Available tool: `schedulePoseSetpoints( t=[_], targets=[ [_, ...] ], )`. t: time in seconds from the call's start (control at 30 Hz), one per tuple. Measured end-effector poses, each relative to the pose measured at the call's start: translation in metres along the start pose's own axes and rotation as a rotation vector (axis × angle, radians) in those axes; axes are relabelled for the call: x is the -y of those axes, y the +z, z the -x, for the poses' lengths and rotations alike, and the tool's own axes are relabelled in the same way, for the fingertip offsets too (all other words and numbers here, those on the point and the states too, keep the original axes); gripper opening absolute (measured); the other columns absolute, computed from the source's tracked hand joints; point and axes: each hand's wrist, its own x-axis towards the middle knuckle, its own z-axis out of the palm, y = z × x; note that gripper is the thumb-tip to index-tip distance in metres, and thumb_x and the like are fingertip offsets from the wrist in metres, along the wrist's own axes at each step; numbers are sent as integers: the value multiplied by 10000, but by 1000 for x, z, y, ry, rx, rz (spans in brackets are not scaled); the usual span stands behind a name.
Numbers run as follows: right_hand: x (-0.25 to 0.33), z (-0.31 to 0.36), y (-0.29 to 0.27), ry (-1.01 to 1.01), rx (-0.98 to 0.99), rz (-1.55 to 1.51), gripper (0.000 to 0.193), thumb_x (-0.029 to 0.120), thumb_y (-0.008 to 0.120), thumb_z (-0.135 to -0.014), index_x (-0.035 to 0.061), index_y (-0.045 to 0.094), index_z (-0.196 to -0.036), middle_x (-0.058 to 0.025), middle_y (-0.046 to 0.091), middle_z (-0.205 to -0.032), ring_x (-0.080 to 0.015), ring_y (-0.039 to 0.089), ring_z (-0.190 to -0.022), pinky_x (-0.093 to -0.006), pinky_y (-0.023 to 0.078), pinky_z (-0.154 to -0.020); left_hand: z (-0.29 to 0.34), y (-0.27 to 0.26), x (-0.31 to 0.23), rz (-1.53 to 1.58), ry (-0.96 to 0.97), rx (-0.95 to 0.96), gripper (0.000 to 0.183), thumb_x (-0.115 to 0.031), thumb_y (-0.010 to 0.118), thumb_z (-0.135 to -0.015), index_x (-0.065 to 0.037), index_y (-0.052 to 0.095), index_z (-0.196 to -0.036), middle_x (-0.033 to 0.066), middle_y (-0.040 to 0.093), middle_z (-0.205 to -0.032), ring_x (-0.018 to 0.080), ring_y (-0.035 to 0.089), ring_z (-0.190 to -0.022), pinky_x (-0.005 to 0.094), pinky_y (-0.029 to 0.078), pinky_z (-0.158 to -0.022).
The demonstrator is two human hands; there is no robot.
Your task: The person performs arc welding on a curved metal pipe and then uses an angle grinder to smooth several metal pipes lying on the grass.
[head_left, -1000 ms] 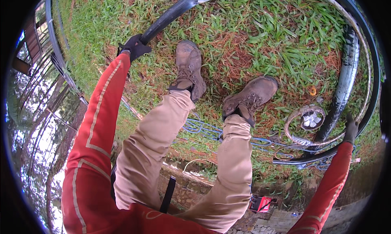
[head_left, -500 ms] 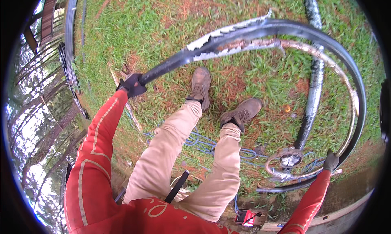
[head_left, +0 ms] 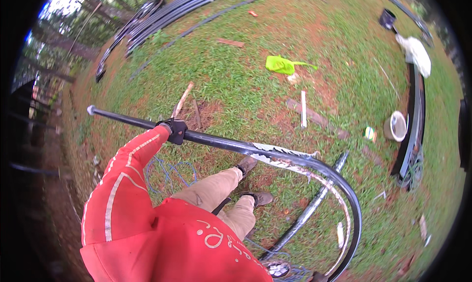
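My left hand, in a dark glove, is closed around a long black pipe with my arm stretched out to the left. The pipe's pale-tipped end sticks out well past this hand. Toward the right the pipe bends in a wide curve back to me, and torn whitish wrapping hangs from its middle. A thin pale strip runs along the inside of the bend. At the bottom edge my gloved right hand is closed at the bent part, mostly cut off by the picture.
Another black pipe lies on the grass under the bend. Blue rope is by my feet. Farther off are several stacked black pipes, a bright green bag, a wooden board, a pale bucket and a white sack.
The view has swung up and to the left, bringing more ground into sight. The pipe's left end now shows beyond my left hand. My right hand has dropped to the bottom edge.
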Motion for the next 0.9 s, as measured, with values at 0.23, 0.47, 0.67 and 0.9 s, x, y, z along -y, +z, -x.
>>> schedulePoseSetpoints(
  t=[0.23,0.47,0.67,0.9],
  targets=[
    [206,21,-114,-307,-59,94,528,265,808,-644,-112,721,-1003,-316,726,-970,-457,720,-963,-488,570,-887,115,19,55,251,-67,-10,206,-218,730,-676,-125,771,-855,112,741,-782,310,752,-783,426,591,-703],
    [438,88,-212,-586,-175,168,529,270,803,-657,-117,721,-1008,-322,727,-973,-456,723,-965,-494,568,-884,108,112,132,450,-87,-67,232,-254,720,-680,-117,786,-855,141,741,-806,329,737,-774,448,588,-701],
    [615,189,-246,-735,-242,258,529,275,798,-669,-120,722,-1013,-327,728,-975,-455,725,-966,-500,567,-881,101,188,219,690,-180,-44,236,-259,735,-661,-115,784,-842,133,734,-784,338,733,-763,456,588,-713],
    [747,280,-281,-791,-321,333,530,281,792,-683,-125,722,-1018,-333,729,-977,-453,728,-967,-507,565,-879,116,231,294,873,-305,-75,252,-220,695,-654,-125,776,-873,140,737,-822,321,742,-813,440,591,-758]
  ],
)
